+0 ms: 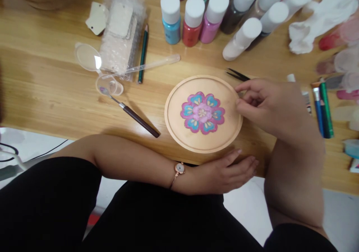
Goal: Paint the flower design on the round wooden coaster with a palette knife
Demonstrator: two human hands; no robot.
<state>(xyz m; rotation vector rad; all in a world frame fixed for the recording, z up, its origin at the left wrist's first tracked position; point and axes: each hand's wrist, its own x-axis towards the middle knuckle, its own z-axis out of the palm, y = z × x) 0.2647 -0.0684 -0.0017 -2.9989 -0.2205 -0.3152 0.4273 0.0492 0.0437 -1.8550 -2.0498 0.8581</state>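
Note:
A round wooden plate [193, 142] with a raised rim lies on the table in front of me. A flower design [202, 112] in pink, magenta and blue is painted at its centre. My right hand [266, 104] is at the plate's right rim, thumb and forefinger closed on the edge, the other fingers curled. My left hand [224, 173] rests along the table's front edge just below the plate, fingers stretched out and holding nothing. Left of the plate, a dark-handled palette knife [140, 121] leans with its smeared tip on a small clear lidded cup [105, 84].
Several white-capped paint bottles [192, 21] stand behind the plate. Black tweezers [237, 74] lie beside my right hand. A plastic dropper [151, 64], a green pencil [143, 53] and a bubble-wrap pack [117, 35] are at left. Brushes [318, 109] and crumpled tissue [304, 35] lie right.

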